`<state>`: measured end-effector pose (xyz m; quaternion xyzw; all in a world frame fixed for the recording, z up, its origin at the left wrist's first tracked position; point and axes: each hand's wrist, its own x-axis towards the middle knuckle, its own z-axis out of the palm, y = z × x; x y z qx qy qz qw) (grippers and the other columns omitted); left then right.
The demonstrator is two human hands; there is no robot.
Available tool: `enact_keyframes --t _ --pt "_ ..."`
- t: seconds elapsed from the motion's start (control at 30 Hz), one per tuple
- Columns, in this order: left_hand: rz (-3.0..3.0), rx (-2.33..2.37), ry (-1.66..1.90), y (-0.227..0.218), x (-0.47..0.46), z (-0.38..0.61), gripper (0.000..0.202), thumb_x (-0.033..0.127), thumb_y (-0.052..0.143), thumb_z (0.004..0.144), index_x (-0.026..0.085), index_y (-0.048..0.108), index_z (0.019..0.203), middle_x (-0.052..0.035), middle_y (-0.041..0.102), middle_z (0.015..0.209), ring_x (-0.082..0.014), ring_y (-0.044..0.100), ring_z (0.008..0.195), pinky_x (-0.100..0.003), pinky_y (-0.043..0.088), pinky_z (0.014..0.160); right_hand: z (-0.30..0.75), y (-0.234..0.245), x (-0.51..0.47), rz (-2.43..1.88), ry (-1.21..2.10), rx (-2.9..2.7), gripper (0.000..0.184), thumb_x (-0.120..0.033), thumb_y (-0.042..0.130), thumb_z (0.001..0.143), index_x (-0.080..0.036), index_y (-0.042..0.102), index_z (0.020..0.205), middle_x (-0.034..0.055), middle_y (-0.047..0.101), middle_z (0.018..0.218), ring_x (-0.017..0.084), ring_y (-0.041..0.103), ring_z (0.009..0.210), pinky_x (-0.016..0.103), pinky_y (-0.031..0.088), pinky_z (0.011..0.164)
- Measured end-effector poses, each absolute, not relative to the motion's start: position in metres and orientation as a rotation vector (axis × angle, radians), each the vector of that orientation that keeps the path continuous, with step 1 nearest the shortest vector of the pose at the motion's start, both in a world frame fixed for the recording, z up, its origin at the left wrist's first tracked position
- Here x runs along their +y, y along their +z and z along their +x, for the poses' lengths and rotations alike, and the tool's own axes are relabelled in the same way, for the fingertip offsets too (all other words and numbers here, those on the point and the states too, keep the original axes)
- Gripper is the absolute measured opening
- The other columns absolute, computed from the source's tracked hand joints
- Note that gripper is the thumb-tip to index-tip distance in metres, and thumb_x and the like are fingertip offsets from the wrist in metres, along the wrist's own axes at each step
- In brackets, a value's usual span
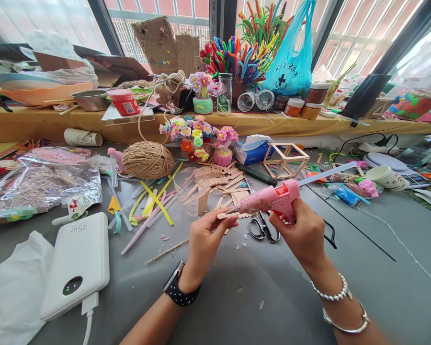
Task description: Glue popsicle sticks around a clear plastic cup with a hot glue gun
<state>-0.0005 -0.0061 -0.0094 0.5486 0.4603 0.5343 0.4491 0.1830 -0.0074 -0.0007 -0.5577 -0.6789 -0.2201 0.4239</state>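
My right hand [305, 230] is wrapped round the handle of a pink hot glue gun [262, 199], which has a pale glue stick [328, 172] poking out of its back. The gun points left, its nozzle at the popsicle stick [228, 216] pinched in my left hand [206, 235]. Whether the nozzle touches the wood, I cannot tell. Black-handled scissors [262, 227] lie on the table below the gun. Behind my hands is a pile of loose popsicle sticks [215, 179]. An open frame of wooden sticks [286, 162] stands behind the gun.
A white power bank [81, 263] with a cable lies at the left front. A twine ball [148, 160], glue sticks and pipe cleaners [158, 199] cover the table's left middle. Pipe-cleaner flowers [197, 132] stand behind. A paper cup [386, 177] lies tipped at right, beside a thin black rod [352, 225].
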Motion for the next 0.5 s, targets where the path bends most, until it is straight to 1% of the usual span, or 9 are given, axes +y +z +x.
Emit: enact_keyframes --t 0.17,0.37,0.5 --pt "1.364 1.136 1.330 -0.0096 -0.0064 -0.0007 0.019 0.029 0.062 0.073 0.015 0.067 0.087 -0.0039 0.071 0.074 -0.0169 0.069 0.064 -0.022 0.056 0.060 0.1842 0.0006 -0.0070 -1.385 -0.557 -1.698 0.014 -0.020 0.054 0.067 -0.020 0.040 0.064 -0.0074 0.037 0.049 0.008 0.032 0.041 0.021 0.029 0.042" --pt "1.356 1.135 1.342 -0.0102 -0.0056 -0.0010 0.020 0.028 0.062 0.073 0.014 0.067 0.087 -0.0036 0.071 0.072 -0.0166 0.068 0.064 -0.022 0.056 0.060 0.1854 0.0000 -0.0067 -1.382 -0.572 -1.697 0.011 -0.021 0.054 0.068 -0.020 0.043 0.066 -0.0072 0.037 0.049 0.008 0.031 0.041 0.022 0.028 0.042" --pt "1.362 1.143 1.342 -0.0095 -0.0057 -0.0008 0.021 0.030 0.062 0.073 0.014 0.067 0.087 -0.0044 0.071 0.073 -0.0175 0.068 0.064 -0.024 0.056 0.061 0.1865 0.0000 -0.0066 -1.400 -0.586 -1.685 0.011 -0.021 0.052 0.069 -0.020 0.042 0.065 -0.0069 0.037 0.049 0.009 0.031 0.042 0.022 0.028 0.042"
